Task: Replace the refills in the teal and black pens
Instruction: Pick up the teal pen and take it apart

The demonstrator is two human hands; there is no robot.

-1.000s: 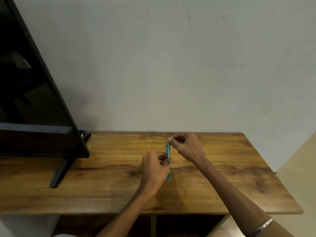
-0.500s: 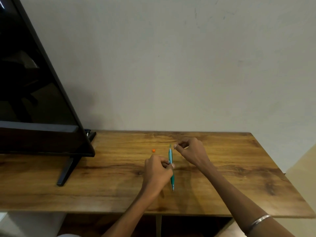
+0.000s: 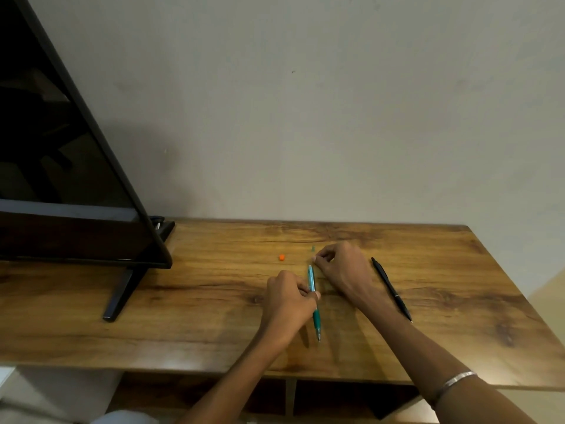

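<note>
While gripped at mid-barrel: teal pen [image 3: 314,298] lying nearly straight on wooden table [image 3: 195,325], tip toward 6 o'clock.
Left hand [image 3: 289,304]: curled around teal pen, thumb on barrel.
Right hand [image 3: 342,272]: at 1 o'clock of left hand, fingertips pinched together; cannot tell what is held.
Small teal piece [image 3: 313,248]: just beyond right fingertips.
Black pen [image 3: 391,289]: at 3 o'clock of right hand, untouched.
Orange cap [image 3: 281,257]: at 11 o'clock of teal pen.
Dark screen [image 3: 61,166]: at 9 o'clock.

Left hand [image 3: 289,296] curled in a grip; right hand [image 3: 342,270] pinching.
</note>
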